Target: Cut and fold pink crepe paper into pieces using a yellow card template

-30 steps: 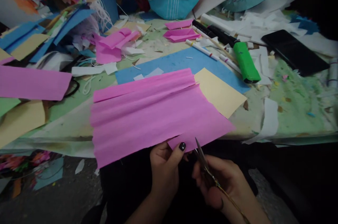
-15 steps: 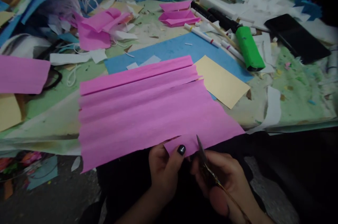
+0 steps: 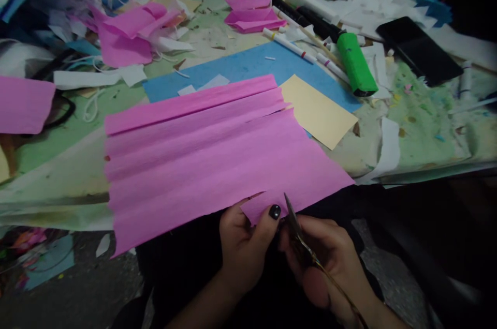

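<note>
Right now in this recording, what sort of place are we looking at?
Probably a craft workspace; whether a home or a workshop, I can't tell. The right hand holds scissors at a pink sheet, while markers and paper scraps litter the table.

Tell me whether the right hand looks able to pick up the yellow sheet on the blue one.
Probably not as things stand: the right hand holds scissors, and the pink sheet spreads between it and the yellow sheet. The yellow sheet's right end does look uncovered, though.
</note>
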Tool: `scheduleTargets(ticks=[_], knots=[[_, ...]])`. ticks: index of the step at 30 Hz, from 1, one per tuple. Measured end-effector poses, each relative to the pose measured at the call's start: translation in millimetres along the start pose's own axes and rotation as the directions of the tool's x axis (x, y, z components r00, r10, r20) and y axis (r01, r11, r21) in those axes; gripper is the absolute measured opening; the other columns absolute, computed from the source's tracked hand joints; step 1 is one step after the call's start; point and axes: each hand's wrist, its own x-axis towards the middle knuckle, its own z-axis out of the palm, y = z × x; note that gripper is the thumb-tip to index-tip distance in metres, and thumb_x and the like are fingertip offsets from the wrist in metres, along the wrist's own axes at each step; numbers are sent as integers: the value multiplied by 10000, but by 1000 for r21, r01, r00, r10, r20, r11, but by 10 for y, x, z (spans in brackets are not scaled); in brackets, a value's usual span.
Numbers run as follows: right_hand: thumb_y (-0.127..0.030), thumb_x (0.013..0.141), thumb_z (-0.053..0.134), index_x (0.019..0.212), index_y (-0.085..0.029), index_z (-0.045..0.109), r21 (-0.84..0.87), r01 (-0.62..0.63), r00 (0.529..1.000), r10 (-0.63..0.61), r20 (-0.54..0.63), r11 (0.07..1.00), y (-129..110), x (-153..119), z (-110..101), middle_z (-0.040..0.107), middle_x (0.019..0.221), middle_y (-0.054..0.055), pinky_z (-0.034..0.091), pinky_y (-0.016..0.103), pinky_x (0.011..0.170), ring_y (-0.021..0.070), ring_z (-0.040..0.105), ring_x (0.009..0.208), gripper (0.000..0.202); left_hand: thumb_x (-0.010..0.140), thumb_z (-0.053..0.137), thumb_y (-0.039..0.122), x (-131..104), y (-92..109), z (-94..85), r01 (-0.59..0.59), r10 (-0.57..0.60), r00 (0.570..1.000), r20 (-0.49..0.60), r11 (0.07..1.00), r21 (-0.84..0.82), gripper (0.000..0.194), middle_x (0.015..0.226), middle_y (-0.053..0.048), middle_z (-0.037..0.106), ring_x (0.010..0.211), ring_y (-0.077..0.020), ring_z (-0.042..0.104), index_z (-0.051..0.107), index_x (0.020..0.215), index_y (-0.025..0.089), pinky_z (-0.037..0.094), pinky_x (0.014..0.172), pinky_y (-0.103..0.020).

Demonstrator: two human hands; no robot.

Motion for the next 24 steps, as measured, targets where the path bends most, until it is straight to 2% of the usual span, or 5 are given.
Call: scheduleTargets(ticks=[6, 14, 24], knots=[[-784, 632, 613, 671, -135, 581, -49, 29, 999, -28, 19, 998, -10, -29, -5, 442, 525, -22, 281, 166, 396, 48, 365, 448, 651, 812, 644, 186, 7, 64, 29, -74, 78, 997, -31, 993, 96, 166, 520, 59, 567, 453, -40, 503, 593, 654, 178, 445, 446, -107], [-787, 640, 598, 638, -134, 566, -121, 70, 997, -71, -5, 990, -50, 11, 14, 423, 487, -30, 265, 172, 383, 50, 350, 423, 654, 835, 595, 134, 28, 122, 48, -141, 137, 990, 40, 983, 118, 224, 485, 74, 570, 418, -31, 525, 571, 618, 182, 438, 430, -91], [-816, 633, 560, 630, -148, 566, -153, 69, 996, -77, -42, 986, -15, -26, 29, 426, 487, -27, 292, 182, 376, 58, 357, 417, 668, 865, 587, 167, 28, 68, 39, -60, 57, 997, 61, 997, 45, 252, 483, 63, 572, 413, -40, 535, 567, 615, 183, 442, 417, -109]])
